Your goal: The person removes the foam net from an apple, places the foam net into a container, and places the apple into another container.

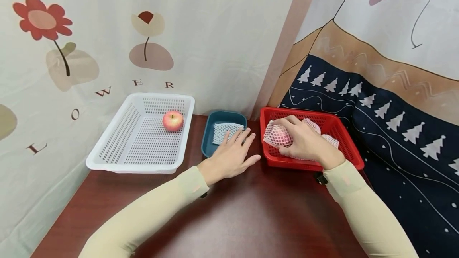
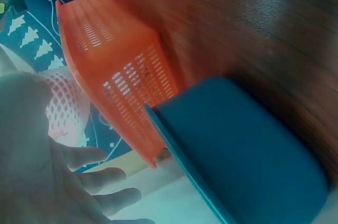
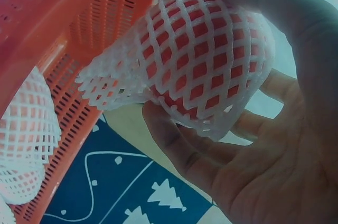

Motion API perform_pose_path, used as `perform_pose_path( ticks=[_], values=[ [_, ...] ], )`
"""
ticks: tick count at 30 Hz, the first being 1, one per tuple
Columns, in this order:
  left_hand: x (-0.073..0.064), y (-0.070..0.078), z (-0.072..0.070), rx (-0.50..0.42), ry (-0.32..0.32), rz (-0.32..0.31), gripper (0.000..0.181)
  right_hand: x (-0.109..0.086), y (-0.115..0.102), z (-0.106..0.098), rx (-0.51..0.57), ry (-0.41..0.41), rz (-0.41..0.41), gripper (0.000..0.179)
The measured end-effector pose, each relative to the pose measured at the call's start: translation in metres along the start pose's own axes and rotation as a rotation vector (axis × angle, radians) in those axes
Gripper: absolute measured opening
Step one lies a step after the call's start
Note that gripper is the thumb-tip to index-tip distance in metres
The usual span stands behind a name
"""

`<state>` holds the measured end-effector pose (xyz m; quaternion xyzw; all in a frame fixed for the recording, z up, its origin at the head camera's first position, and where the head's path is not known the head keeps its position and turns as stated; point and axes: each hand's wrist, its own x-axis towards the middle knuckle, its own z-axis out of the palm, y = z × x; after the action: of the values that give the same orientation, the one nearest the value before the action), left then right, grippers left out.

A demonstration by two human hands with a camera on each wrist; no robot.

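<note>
My right hand [image 1: 305,139] grips an apple in a white foam net [image 1: 280,135] over the left side of the red basket [image 1: 312,164]. In the right wrist view, thumb and fingers curl round the netted apple [image 3: 198,55], and the net's loose end sticks out to one side. My left hand [image 1: 233,155], fingers spread and holding nothing, hovers over the near right edge of the small teal bin [image 1: 206,138]. An empty foam net [image 1: 222,132] lies in that bin, partly behind the fingers. More netted fruit [image 1: 330,140] sits in the red basket, partly hidden by my right hand.
On the left stands a white basket [image 1: 107,152] with one bare apple [image 1: 173,121] inside. All three containers rest on a dark red-brown table [image 1: 229,218]. A printed curtain [image 1: 229,43] hangs right behind them, and its dark blue part runs along the right side.
</note>
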<state>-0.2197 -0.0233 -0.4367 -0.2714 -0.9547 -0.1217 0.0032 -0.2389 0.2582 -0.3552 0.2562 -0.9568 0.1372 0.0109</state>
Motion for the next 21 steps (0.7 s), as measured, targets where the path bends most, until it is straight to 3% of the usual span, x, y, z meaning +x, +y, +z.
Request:
perform_pose_path(
  ticks=[14,21],
  values=[
    [-0.021,-0.018,-0.003,0.017,0.035,-0.009,0.088,-0.003,-0.011,0.005,0.026,0.023,-0.053,0.080],
    [-0.030,-0.021,-0.009,0.031,0.072,0.017,0.085,-0.004,-0.018,0.006,0.031,0.032,-0.078,0.081]
  ],
)
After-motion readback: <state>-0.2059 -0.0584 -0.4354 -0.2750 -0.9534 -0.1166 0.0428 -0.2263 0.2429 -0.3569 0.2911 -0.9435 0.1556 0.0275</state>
